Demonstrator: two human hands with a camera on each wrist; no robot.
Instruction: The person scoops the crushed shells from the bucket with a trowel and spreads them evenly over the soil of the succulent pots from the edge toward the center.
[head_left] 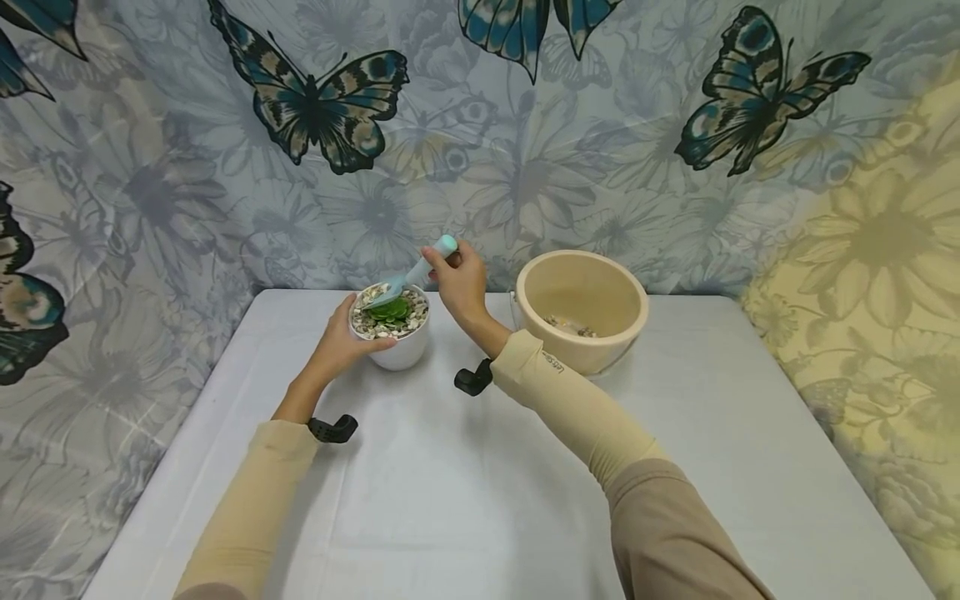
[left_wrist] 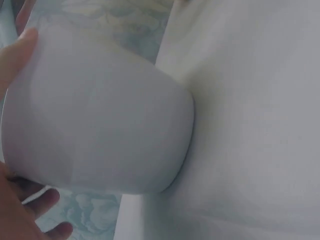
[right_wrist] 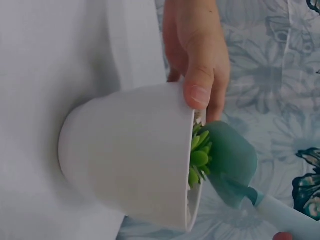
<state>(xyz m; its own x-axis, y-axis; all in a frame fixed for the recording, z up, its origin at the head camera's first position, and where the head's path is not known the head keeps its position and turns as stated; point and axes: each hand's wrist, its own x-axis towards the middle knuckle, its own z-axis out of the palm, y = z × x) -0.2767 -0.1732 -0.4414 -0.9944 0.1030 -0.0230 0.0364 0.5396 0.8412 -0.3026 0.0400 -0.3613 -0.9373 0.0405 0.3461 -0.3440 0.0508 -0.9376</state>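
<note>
A white flowerpot [head_left: 400,356] stands on the table, filled with pale pebbles around a small green succulent [head_left: 393,312]. My left hand [head_left: 333,342] holds the pot at its left side, thumb along the near rim; in the left wrist view the pot wall [left_wrist: 100,115] lies between thumb and fingers. My right hand [head_left: 463,285] pinches the handle of a light blue toy-like trowel [head_left: 424,268] near its end. The trowel slants down to the left, its blade [right_wrist: 234,152] over the succulent and pebbles at the pot's opening.
A larger beige bucket [head_left: 577,354] with a thin handle stands right of my right forearm, some pebbles [head_left: 573,327] on its bottom. White cloth covers the table [head_left: 420,500]. A butterfly-patterned fabric [head_left: 525,167] hangs right behind the table's far edge.
</note>
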